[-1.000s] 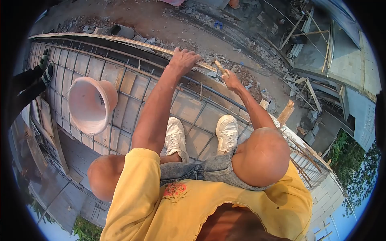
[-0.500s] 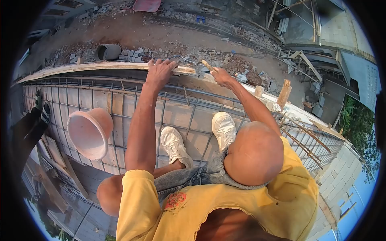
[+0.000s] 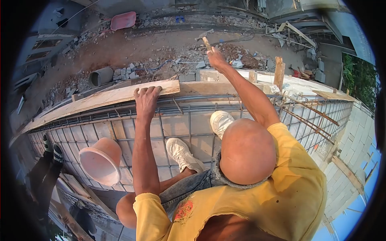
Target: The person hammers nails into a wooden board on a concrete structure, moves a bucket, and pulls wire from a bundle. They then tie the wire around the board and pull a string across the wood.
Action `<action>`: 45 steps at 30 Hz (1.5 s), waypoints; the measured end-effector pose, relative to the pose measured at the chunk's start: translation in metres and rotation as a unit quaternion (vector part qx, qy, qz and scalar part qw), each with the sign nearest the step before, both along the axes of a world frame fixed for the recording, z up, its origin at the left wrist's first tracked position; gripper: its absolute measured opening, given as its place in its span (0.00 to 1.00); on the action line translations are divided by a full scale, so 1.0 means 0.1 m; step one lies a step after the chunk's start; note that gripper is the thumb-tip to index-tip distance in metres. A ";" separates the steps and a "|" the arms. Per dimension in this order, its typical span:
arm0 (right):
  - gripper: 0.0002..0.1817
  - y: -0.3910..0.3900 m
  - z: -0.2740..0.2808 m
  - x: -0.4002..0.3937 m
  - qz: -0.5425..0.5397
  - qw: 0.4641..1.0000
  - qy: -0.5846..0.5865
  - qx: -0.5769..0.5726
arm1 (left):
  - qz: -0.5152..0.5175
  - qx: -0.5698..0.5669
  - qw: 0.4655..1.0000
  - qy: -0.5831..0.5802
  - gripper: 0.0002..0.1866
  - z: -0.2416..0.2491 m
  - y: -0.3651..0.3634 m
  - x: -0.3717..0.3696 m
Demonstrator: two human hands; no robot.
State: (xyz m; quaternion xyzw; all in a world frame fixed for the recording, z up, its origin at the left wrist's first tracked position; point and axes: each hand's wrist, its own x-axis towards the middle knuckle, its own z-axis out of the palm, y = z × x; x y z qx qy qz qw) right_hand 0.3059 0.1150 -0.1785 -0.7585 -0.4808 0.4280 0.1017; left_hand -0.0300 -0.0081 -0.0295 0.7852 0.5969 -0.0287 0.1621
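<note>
My left hand point(image 3: 148, 100) has its fingers over the edge of a long wooden board point(image 3: 116, 94), near the board's right end. The board lies tilted along the outer edge of the rebar grid. Out past that edge, my right hand point(image 3: 216, 57) is wrapped round the wooden handle of a hammer point(image 3: 206, 42), whose head points away from me. Steel bars point(image 3: 201, 97) run just inside the edge, below a plank point(image 3: 209, 88).
A pink bucket point(image 3: 100, 161) stands on the rebar grid at the left, with another person's feet point(image 3: 52, 149) beyond it. An upright wood stake point(image 3: 278, 73) and rusty bars point(image 3: 313, 112) are at the right. Rubble and a red wheelbarrow point(image 3: 123, 21) lie below.
My right hand has swung the hammer up and outward, away from the board. The board now shows its broad face under my left hand. The view has shifted too.
</note>
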 end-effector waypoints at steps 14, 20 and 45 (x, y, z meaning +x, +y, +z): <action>0.40 -0.33 1.08 -0.17 0.136 0.981 0.133 -0.048 | 0.062 -0.109 0.983 -0.131 0.28 0.11 0.10 -0.05; 0.45 -0.42 2.01 -0.44 0.200 0.920 0.330 -0.071 | 0.322 -0.155 0.797 -0.487 0.38 0.65 0.28 0.10; 0.28 -0.46 2.94 -1.77 0.200 0.964 0.154 0.078 | 0.307 0.053 0.844 -0.437 0.35 0.64 0.76 -0.48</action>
